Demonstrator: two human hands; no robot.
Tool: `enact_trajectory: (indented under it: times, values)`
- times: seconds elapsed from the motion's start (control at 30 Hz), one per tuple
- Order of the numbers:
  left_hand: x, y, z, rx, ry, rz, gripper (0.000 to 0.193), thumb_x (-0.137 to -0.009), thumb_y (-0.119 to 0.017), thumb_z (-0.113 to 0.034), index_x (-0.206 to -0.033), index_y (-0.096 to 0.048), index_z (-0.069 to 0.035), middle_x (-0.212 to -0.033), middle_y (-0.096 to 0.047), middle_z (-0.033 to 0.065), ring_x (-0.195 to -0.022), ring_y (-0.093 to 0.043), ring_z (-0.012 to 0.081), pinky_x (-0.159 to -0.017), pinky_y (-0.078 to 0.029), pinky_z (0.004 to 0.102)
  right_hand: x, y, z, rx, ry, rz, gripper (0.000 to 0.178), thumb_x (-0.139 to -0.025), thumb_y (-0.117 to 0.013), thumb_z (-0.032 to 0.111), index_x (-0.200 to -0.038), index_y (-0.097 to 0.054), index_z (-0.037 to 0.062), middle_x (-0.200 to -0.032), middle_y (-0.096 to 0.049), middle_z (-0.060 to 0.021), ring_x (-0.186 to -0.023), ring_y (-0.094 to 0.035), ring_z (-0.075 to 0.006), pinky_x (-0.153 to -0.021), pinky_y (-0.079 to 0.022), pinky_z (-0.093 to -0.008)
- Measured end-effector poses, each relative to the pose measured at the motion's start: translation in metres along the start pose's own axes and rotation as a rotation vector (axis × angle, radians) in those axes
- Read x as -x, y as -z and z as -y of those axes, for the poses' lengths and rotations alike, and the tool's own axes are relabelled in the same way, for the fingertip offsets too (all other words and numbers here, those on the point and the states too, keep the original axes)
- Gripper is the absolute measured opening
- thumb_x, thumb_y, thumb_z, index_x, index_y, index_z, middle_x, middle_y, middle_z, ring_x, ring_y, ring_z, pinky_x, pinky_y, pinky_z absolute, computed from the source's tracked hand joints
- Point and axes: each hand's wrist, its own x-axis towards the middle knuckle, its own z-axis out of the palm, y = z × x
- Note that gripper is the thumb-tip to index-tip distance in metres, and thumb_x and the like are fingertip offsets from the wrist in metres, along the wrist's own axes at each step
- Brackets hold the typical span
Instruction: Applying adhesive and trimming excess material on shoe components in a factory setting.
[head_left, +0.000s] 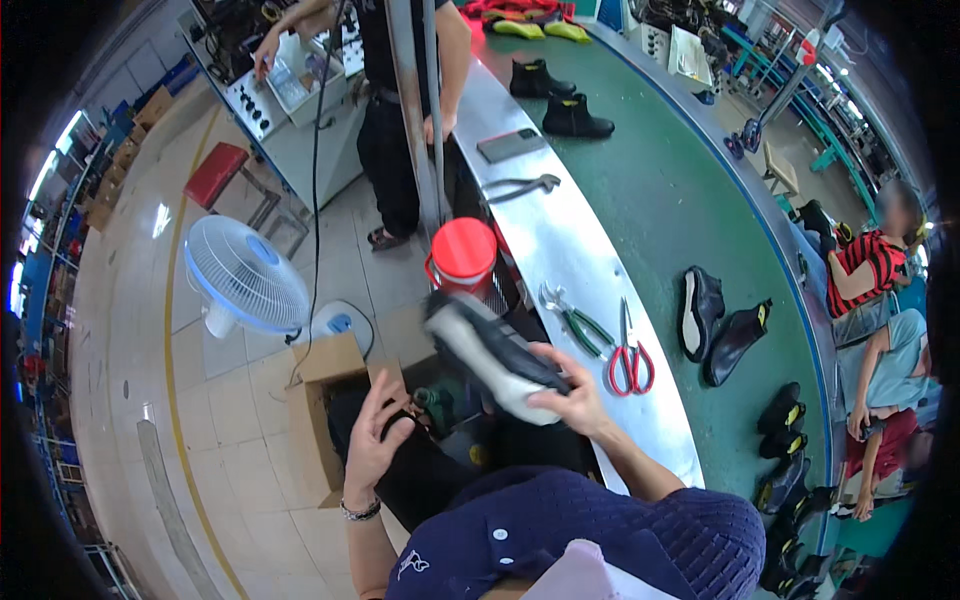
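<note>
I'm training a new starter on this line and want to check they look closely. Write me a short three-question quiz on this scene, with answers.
1. Which of the person's hands holds the black-and-white shoe?
2. True or false: both hands are gripping that shoe.
3. Fill in the blank: on the silver ledge, the pliers next to the red-handled scissors have ___ handles.

Key:
1. The right hand.
2. False: the left hand is open and apart from it.
3. Green.
</note>
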Motion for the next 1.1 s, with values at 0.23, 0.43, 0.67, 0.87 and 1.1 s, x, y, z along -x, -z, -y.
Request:
enact_trajectory:
  times: [0.23,0.43,0.67,0.87,1.1]
  values:
    - [-0.017,0.065,0.059,-0.819,-0.021,-0.387,0.059,-0.087,-0.069,-0.028,-0.136,-0.049,-0.001,-0.129,-0.056,0.0208,-0.116,-0.056,0.0350,-0.097,-0.044,0.0410,-0.047,0.132,0.013,0.304,0.225,-0.805,0.057,-0.079,-0.076,0.017,-0.130,-0.056,0.0002,-0.118,-0.065,-0.0136,-0.106,-0.061,-0.0168,-0.093,-0.046,-0.0273]
    - [-0.020,0.146,0.134,-1.138,-0.040,-0.374,0.057,-0.087,-0.067,-0.030,-0.131,-0.052,0.002,-0.127,-0.054,0.0273,-0.123,-0.046,0.0424,-0.105,-0.036,0.0440,-0.120,0.261,-0.061,0.773,0.272,-1.200,0.053,-0.078,-0.074,0.029,-0.126,-0.060,0.0119,-0.102,-0.071,-0.0099,-0.089,-0.068,-0.0238,-0.082,-0.052,-0.0340]
    - [-0.047,0.115,0.163,-1.341,0.169,-0.482,0.055,-0.087,-0.059,-0.046,-0.121,-0.061,-0.002,-0.120,-0.060,0.0210,-0.111,-0.056,0.0382,-0.095,-0.044,0.0451,-0.090,0.092,-0.078,0.576,-0.050,-0.256,0.033,-0.089,-0.063,0.023,-0.119,-0.064,0.0102,-0.074,-0.069,-0.0077,-0.062,-0.065,-0.0149,-0.065,-0.053,-0.0348]
    - [-0.052,0.098,0.148,-1.308,0.209,-0.537,0.041,-0.084,-0.067,-0.034,-0.110,-0.068,-0.002,-0.112,-0.064,0.0171,-0.103,-0.059,0.0357,-0.090,-0.046,0.0434,-0.049,-0.003,-0.129,0.805,0.187,-0.362,0.019,-0.087,-0.061,0.024,-0.101,-0.069,0.0140,-0.085,-0.070,-0.0123,-0.084,-0.067,-0.0311,-0.072,-0.053,-0.0436]
    - [-0.047,0.111,0.168,-1.265,0.141,-0.605,0.040,-0.084,-0.067,-0.036,-0.109,-0.068,-0.004,-0.112,-0.064,0.0150,-0.104,-0.059,0.0334,-0.090,-0.046,0.0428,-0.060,0.010,-0.125,0.823,0.142,-0.237,0.017,-0.087,-0.061,0.023,-0.099,-0.069,0.0141,-0.081,-0.069,-0.0131,-0.077,-0.067,-0.0324,-0.068,-0.052,-0.0446]
